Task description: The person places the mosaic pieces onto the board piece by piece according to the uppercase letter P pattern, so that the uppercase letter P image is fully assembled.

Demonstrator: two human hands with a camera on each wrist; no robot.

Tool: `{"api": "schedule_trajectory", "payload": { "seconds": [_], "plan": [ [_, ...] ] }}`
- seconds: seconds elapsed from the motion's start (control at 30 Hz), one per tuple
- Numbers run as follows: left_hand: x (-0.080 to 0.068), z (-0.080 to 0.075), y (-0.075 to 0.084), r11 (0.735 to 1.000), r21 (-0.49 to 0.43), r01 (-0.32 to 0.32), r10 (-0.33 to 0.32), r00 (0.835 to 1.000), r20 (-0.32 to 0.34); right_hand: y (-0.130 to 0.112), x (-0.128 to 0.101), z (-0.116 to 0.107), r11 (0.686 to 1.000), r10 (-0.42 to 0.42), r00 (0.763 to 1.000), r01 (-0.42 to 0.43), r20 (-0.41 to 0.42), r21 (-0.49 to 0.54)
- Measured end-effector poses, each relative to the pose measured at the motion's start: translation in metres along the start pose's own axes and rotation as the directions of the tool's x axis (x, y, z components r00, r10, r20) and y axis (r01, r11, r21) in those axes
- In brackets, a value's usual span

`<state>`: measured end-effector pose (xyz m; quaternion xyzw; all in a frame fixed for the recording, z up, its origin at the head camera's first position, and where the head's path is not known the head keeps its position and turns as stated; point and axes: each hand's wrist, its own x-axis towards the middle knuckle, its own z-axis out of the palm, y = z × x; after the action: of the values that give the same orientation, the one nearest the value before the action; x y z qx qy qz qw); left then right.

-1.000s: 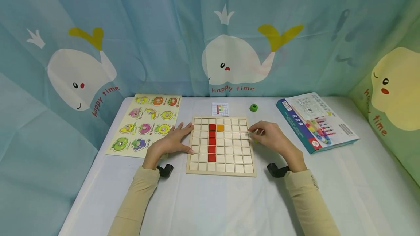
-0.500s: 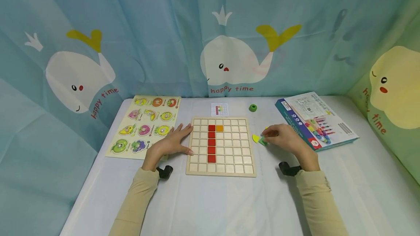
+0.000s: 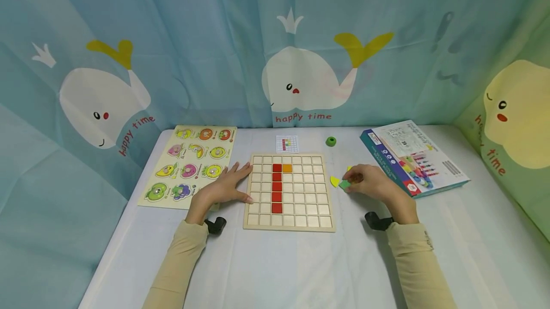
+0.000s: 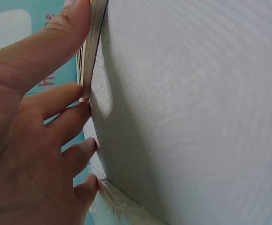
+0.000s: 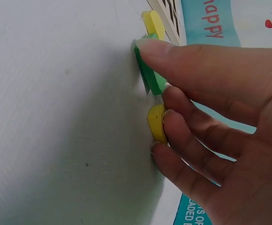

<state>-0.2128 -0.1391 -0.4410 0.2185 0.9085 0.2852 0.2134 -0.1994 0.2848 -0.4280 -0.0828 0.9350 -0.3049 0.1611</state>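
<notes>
Left hand (image 3: 223, 187) spread wide against left edge of wooden board (image 3: 289, 197), likely steadying it. Right hand (image 3: 369, 182), grip narrow, pinches green tile (image 3: 344, 184) just off board's right edge. Pattern card (image 3: 286, 143) near desk's (image 3: 279, 271) far edge, probably for viewing.

The gridded board (image 3: 299, 197) is beige, its tiles (image 3: 277, 186) red and orange, the block (image 3: 344, 185) green.
</notes>
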Motion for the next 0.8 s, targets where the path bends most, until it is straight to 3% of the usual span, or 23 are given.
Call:
{"api": "schedule_trajectory", "payload": {
  "seconds": [0.5, 0.8],
  "plan": [
    [0.0, 0.0, -0.001, 1.0, 0.002, -0.017, 0.017, 1.0, 0.002, -0.003, -0.004, 0.0, 0.997, -0.076, 0.994, 0.077, -0.08, 0.012],
    [0.0, 0.001, -0.001, 1.0, 0.013, -0.008, 0.008, 1.0, 0.002, -0.012, -0.001, 0.006, 0.985, -0.127, 0.988, 0.136, -0.089, 0.102]
  ]
}}
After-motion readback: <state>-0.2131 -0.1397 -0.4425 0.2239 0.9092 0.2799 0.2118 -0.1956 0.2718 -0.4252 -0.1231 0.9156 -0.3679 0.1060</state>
